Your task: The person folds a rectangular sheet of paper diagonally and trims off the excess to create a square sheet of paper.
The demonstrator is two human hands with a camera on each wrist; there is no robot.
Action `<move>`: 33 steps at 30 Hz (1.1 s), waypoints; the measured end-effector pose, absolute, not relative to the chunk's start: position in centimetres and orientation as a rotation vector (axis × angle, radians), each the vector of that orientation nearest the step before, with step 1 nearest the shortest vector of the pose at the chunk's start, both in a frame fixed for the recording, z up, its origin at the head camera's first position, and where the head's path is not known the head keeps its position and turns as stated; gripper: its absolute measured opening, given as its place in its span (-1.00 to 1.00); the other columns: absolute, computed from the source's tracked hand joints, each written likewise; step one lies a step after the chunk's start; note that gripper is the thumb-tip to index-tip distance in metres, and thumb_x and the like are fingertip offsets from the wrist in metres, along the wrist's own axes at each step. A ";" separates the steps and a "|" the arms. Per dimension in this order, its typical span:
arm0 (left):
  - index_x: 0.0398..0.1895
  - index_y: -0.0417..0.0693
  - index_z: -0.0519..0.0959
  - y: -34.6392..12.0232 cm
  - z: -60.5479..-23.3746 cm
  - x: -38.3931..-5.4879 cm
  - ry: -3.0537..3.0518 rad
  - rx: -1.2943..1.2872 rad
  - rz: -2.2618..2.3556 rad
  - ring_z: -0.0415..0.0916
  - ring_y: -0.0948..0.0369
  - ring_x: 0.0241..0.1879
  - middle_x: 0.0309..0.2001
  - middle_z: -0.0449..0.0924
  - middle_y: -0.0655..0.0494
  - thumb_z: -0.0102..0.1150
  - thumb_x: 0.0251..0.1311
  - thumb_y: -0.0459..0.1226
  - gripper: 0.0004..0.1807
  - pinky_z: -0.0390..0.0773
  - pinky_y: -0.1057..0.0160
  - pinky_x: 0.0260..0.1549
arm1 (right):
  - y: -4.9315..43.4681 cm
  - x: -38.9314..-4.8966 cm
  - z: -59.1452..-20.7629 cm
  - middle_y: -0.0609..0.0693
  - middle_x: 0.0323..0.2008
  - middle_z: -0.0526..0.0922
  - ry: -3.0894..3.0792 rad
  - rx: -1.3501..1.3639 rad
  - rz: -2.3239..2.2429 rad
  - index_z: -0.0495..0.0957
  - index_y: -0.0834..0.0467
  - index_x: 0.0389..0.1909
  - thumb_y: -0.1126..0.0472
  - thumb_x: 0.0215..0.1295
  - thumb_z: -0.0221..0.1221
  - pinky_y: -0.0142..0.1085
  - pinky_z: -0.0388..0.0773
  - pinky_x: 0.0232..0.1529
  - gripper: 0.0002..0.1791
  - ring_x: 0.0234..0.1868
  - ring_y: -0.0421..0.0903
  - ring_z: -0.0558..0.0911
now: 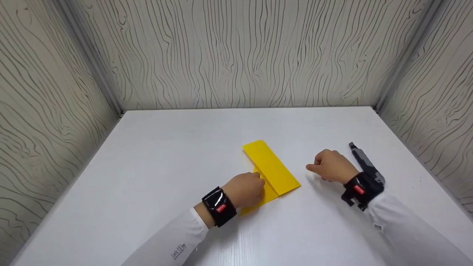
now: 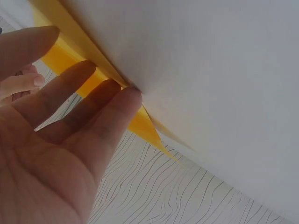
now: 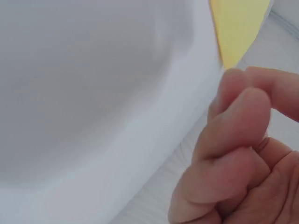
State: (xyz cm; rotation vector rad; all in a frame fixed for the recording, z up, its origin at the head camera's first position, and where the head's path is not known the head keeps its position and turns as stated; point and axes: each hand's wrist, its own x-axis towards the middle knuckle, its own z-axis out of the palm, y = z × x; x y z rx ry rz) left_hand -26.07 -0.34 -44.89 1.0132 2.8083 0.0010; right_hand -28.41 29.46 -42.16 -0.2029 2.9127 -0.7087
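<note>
Head view, yellow paper: a thin, folded sheet of bright yellow paper (image 1: 272, 170) lies aslant on the smooth white tabletop (image 1: 173, 147), partly covered by the left hand (image 1: 244, 190).
Head view, folding done: one long panel seems to be turned over on the paper's right side, with a sharp long edge.
Head view, folding left: the panel looks slightly raised rather than pressed flat, and the part under the left hand seems unfinished; the number of folds cannot be told.
Head view, left hand: on the paper's left part, knuckles up, fingers bent down to it.
Head view, right hand: to the right of the paper and apart from it, the right hand (image 1: 332, 166) has its fingers curled in, with nothing seen in its grasp.
Head view, tool: a slim grey-and-black tool (image 1: 365, 162) lies farther right of the paper, partly hidden by the right wrist; its kind is unclear.
Left wrist view, left fingers: loosely extended and spread, tips touching along the paper's edge, with no pinch visible.
Right wrist view, right fingers: folded towards the palm, visibly without a hold; a pale yellow corner of the paper shows just beyond them.
</note>
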 end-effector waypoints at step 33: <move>-0.20 -0.16 0.72 -1.5 -45.4 -26.5 2.842 0.937 0.187 0.40 0.13 -0.37 -0.36 0.48 0.07 0.29 0.50 -0.14 -0.76 0.43 0.25 -0.34 | 42.2 -29.3 -44.0 0.25 -0.43 0.59 2.969 -0.011 -0.411 0.47 0.58 -0.14 0.09 0.54 0.13 -0.15 0.50 -0.46 -0.50 -0.44 0.09 0.57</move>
